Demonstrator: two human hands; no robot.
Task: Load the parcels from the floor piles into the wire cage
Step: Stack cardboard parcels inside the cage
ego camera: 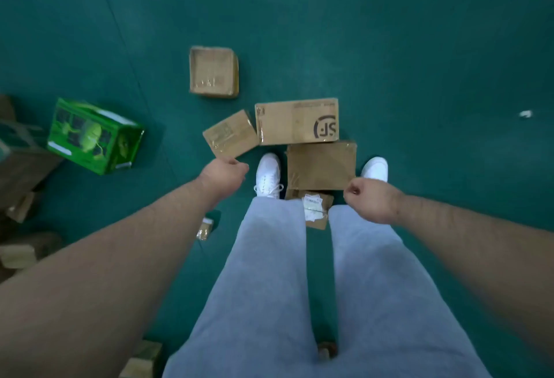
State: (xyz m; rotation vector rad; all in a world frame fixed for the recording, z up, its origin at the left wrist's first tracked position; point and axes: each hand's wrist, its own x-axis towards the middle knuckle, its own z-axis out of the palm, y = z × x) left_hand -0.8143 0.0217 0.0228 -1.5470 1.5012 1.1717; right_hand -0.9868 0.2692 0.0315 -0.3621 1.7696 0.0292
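Cardboard parcels lie at the feet of a person whose left hand point(223, 172) hangs with fingers loosely curled under, holding nothing. Its knuckles hover just short of a small brown cardboard box point(230, 134) that sits askew on the dark green floor point(419, 47). The right hand point(368, 200) is also loosely curled and empty. It hangs above the near right corner of a plain brown cardboard box point(320, 166), which lies between two white trainers point(268, 175). Partly tucked under that box's near edge, between the grey trouser legs point(269, 272), is a smaller brown box with a white shipping label point(314, 209).

Beyond both hands, a wide brown cardboard box printed with a black SF logo point(296, 121) touches the far edge of the plain box, and its left end sits just beside the small askew one. Farther out and apart from this cluster stands a squarish brown cardboard box point(213, 71). Below the left forearm a small tape-wrapped packet point(205, 229) shows on the floor. Well to the left, a bright green printed carton point(94, 136) rests tilted against a blurred heap of brown boxes point(18, 167) at the frame's edge.
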